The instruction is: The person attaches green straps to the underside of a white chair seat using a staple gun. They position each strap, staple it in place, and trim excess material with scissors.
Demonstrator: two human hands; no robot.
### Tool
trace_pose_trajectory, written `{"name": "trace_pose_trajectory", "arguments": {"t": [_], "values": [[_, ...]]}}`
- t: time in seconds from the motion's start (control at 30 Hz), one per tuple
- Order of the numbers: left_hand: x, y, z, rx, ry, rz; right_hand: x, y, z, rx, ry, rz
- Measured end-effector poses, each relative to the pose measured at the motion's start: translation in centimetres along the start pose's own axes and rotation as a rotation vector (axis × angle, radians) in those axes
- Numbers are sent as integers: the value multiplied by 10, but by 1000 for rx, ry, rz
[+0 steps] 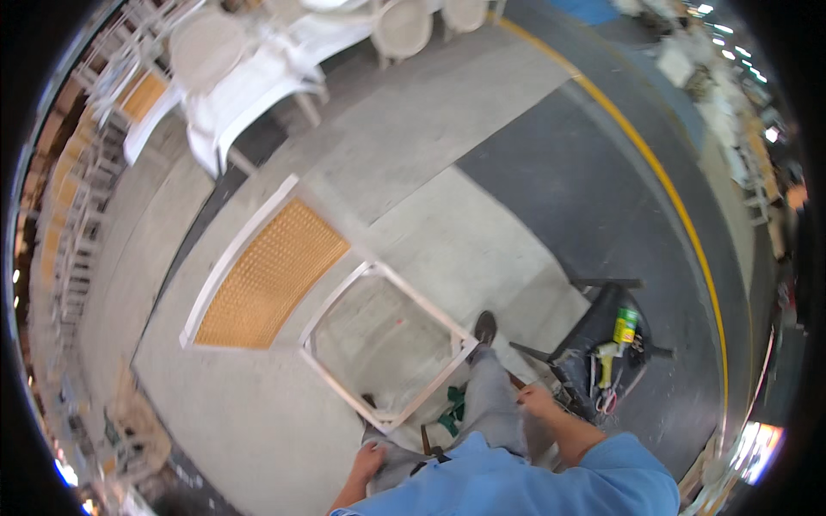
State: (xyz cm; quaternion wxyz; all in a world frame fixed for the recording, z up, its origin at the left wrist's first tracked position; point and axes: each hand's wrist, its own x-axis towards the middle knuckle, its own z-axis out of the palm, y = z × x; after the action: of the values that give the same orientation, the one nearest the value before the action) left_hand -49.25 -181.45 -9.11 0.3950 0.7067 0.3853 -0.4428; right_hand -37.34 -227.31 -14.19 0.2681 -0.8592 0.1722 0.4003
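white chair frame [379, 344] with cane back lies against the knee; left hand [368, 462] and right hand [537, 401] rest loosely curled on the thighs, holding nothing.

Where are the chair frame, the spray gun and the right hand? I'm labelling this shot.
chair frame [258, 273], head view, cane back panel.
spray gun [607, 359], head view, yellow body.
right hand [539, 401], head view, back of hand.
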Motion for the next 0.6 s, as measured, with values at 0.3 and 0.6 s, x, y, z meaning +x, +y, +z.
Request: {"name": "trace_pose_trajectory", "arguments": {"t": [0.3, 0.6], "values": [[79, 100, 125, 298, 341, 475, 30, 155, -25, -318, -297, 155], [180, 77, 139, 550, 304, 547, 28, 150, 16, 50, 203, 140]]}}
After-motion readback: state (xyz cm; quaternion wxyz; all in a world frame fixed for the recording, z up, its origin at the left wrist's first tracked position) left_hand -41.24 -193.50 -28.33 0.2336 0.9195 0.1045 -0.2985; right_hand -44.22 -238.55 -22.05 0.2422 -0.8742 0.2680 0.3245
